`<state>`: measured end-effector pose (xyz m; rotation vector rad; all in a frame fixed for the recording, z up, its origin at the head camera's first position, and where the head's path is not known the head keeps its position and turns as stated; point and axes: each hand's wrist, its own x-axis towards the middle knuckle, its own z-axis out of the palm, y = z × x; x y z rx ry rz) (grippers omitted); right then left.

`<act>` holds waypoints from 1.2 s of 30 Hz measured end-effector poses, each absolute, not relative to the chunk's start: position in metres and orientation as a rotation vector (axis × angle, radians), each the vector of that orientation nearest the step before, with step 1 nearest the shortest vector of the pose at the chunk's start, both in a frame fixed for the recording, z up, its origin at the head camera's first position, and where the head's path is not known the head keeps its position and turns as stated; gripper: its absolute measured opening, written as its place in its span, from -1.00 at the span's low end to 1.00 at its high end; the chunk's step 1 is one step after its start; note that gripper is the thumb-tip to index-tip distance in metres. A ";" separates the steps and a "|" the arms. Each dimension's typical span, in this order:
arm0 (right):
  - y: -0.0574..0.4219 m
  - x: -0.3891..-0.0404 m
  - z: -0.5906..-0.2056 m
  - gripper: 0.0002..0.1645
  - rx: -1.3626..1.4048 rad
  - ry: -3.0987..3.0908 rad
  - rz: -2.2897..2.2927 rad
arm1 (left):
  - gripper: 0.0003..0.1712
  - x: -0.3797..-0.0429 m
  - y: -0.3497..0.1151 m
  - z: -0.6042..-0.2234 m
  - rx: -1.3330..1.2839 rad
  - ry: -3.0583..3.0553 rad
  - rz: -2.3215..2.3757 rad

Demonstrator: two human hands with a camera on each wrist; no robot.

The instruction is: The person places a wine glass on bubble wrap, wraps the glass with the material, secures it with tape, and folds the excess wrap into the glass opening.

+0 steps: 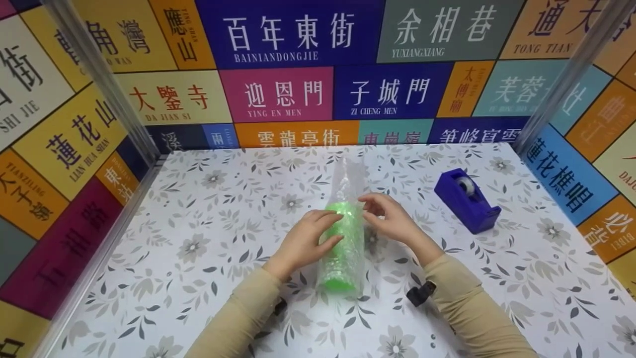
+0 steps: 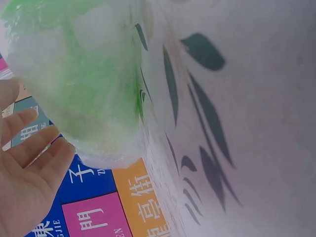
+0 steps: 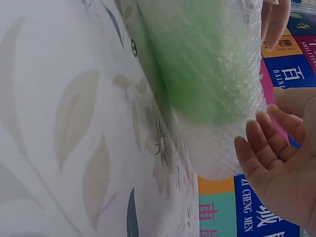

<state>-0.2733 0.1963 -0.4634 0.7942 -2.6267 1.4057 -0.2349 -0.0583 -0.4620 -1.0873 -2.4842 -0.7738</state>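
A bright green cylinder [image 1: 339, 273] lies lengthwise on the table inside clear bubble wrap [image 1: 348, 179], which extends past its far end. My left hand [image 1: 310, 237] is at the roll's left side, its relaxed fingers over the top of the wrap. On the opposite side, my right hand [image 1: 390, 219] has loosely bent fingers at the wrap's right edge, near the cylinder's far end. In the right wrist view, the fingertips [image 3: 252, 126] meet or nearly meet the wrap; whether they touch, I cannot tell. What the green cylinder is does not show through the plastic.
A blue-purple tape dispenser [image 1: 467, 201] with a tape roll [image 1: 466, 185] stands at the right of the table. White cloth with grey leaves and flowers covers the table [image 1: 223, 278]. Colourful sign-printed panels [image 1: 278, 94] rise at the back and both sides.
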 end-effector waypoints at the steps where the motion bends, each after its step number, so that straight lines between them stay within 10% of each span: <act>1: 0.197 -0.273 -0.464 -0.60 0.759 -2.635 1.418 | -0.48 -0.235 -0.058 -0.462 -1.064 -2.486 -0.803; 23: 0.201 -0.270 -0.474 -0.19 0.304 -2.775 2.084 | -0.17 -0.252 -0.059 -0.456 -0.214 -2.770 -1.794; 36: 0.192 -0.267 -0.472 -0.10 0.293 -2.815 2.090 | -0.12 -0.253 -0.053 -0.459 -0.159 -2.683 -2.047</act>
